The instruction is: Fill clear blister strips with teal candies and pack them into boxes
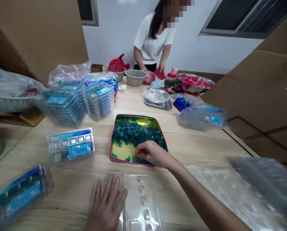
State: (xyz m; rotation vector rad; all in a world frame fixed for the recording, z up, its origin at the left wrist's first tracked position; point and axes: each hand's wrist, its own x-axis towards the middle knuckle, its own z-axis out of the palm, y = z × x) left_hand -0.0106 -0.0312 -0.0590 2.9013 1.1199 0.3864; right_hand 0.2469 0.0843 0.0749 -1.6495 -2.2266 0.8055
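My left hand (108, 199) lies flat, fingers spread, on one half of a clear plastic blister pack (143, 199) at the table's front. The pack's other half, with a row of small moulded hollows, is bare beside it. My right hand (150, 152) reaches into a shallow gold-lined tin (124, 149) with a pink rim. Its fingers are pinched together low over the gold bottom; whatever they hold is hidden. Dark green, gem-like plastic pieces (136, 131) are heaped along the tin's far side, and a few lie loose near the front.
Filled blister packs (71, 146) lie at left, before tall stacks of them (63, 102). More clear trays (237, 195) lie at right. Across the table a person (155, 38) handles red items near a grey basket (135, 78) and a metal bowl (196, 84). Cardboard (258, 89) flanks the table.
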